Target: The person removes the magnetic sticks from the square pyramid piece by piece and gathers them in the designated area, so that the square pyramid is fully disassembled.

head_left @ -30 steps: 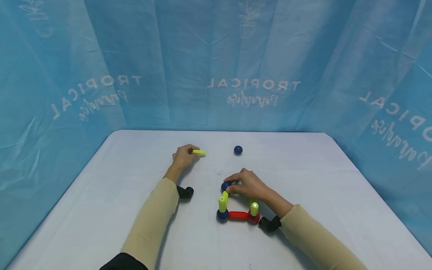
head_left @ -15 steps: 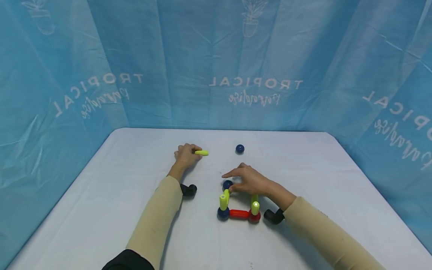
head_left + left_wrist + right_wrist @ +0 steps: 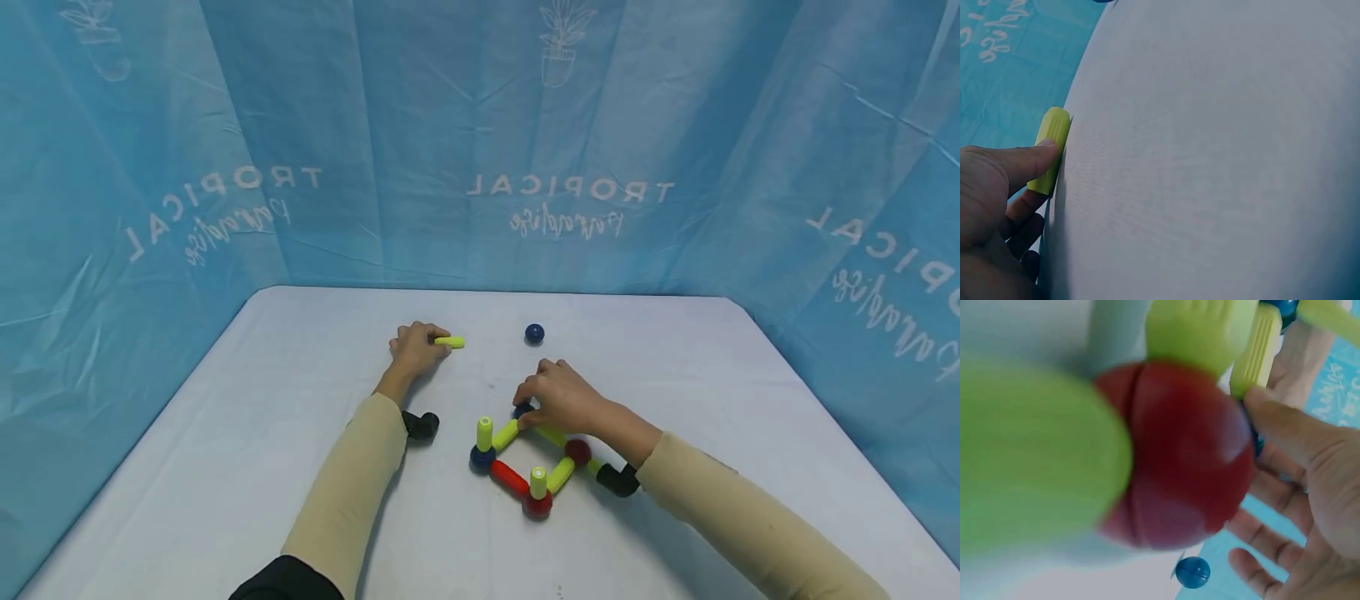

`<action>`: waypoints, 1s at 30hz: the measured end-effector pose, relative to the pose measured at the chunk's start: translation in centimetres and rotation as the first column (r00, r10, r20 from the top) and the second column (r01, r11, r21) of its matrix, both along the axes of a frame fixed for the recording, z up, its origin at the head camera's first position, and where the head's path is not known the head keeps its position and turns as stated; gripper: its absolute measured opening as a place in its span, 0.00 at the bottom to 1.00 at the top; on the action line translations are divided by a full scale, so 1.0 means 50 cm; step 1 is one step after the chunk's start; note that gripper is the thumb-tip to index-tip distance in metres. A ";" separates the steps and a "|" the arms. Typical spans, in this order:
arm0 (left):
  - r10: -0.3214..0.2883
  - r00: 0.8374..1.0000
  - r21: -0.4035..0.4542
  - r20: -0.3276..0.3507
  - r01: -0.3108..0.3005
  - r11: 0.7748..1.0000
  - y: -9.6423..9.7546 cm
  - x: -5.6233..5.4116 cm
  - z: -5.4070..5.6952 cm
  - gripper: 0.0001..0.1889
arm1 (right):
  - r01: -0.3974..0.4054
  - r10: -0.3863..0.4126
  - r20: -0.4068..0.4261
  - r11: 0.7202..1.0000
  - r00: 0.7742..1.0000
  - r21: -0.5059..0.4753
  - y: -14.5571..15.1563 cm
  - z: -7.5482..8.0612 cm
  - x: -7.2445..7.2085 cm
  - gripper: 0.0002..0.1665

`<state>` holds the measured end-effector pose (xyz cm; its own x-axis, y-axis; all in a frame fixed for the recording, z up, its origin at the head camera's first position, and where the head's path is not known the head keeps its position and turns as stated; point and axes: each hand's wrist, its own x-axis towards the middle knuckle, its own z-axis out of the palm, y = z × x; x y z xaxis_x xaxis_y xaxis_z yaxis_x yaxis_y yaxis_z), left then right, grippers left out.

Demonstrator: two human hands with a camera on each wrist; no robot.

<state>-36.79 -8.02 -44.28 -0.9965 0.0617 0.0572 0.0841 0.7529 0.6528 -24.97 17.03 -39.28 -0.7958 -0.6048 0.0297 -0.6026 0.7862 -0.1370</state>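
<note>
My left hand (image 3: 416, 346) pinches a yellow-green rod (image 3: 452, 342) at the far left of the table; in the left wrist view the thumb lies along the ribbed rod (image 3: 1054, 140). A four-sided frame of balls and rods lies in front of my right hand (image 3: 558, 397), which grips the blue ball (image 3: 522, 410) at its far corner, partly hidden by fingers. The left corner is another blue ball (image 3: 483, 457); the near and right corners are red balls (image 3: 537, 505). One side is a red rod (image 3: 510, 479), the others yellow-green. Upright rods (image 3: 484, 434) stand on the left and near corners.
A loose blue ball (image 3: 534, 334) lies on the white table (image 3: 337, 325) beyond the frame. Black wrist cameras (image 3: 423, 426) stick out from both wrists. A blue printed curtain (image 3: 420, 150) rises behind the table's far edge. In the right wrist view a red ball (image 3: 1191, 456) blocks much of the scene.
The frame has turned clockwise, bringing one red corner nearest me. My right fingers, lifted half a second ago, have come down onto the far blue ball. The left hand stays nearly still.
</note>
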 end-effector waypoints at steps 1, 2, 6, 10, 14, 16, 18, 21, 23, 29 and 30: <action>0.002 1.000 0.001 0.001 -0.002 1.000 0.000 0.000 0.000 0.14 | 0.017 -0.017 -0.007 1.000 1.000 -0.003 0.002 -0.001 0.003 0.17; 0.002 1.000 -0.001 0.000 -0.002 1.000 0.000 0.000 0.000 0.14 | 0.037 -0.037 -0.010 0.999 0.999 -0.009 0.004 -0.002 0.007 0.17; 0.003 1.000 -0.004 0.000 -0.003 1.000 0.001 0.000 -0.001 0.14 | 0.150 -0.150 -0.003 0.988 0.989 -0.033 0.006 -0.009 0.021 0.16; 0.004 1.000 -0.010 -0.004 -0.004 1.000 0.002 0.002 0.000 0.14 | 0.220 -0.219 0.025 0.974 0.975 -0.058 0.008 -0.009 0.034 0.15; 0.006 1.000 -0.019 -0.005 -0.007 1.000 0.001 0.003 0.001 0.14 | 0.208 -0.204 0.093 0.978 0.975 -0.033 0.017 0.007 0.038 0.18; 0.006 1.000 -0.025 -0.005 -0.006 1.000 0.001 0.003 0.001 0.14 | 0.179 -0.175 0.134 0.984 0.975 -0.020 0.025 0.017 0.037 0.21; 0.008 1.000 -0.024 -0.009 -0.008 1.000 0.002 0.003 0.003 0.14 | 0.141 -0.135 0.169 0.990 0.976 -0.022 0.034 0.023 0.032 0.23; 0.013 1.000 -0.018 -0.009 -0.013 1.000 0.002 0.003 0.005 0.14 | 0.077 -0.066 0.199 0.996 0.978 -0.047 0.044 0.021 0.025 0.23; 0.015 1.000 -0.015 -0.004 -0.015 1.000 0.002 0.003 0.005 0.14 | 0.061 -0.045 0.206 0.995 0.977 -0.073 0.048 0.012 0.021 0.22; 0.014 1.000 -0.026 0.006 -0.014 1.000 0.004 0.000 0.001 0.14 | 0.119 -0.099 0.144 0.983 0.985 -0.137 0.044 -0.020 0.024 0.17; 0.016 1.000 -0.027 0.003 -0.016 1.000 0.004 -0.001 0.000 0.14 | 0.134 -0.116 0.121 0.980 0.986 -0.146 0.041 -0.024 0.028 0.17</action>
<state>-36.82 -7.82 -44.27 -0.9975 0.0473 0.0524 0.0698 0.7716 0.6323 -23.58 19.06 -40.48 -0.8683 -0.4956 0.0209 -0.4751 0.8189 -0.3220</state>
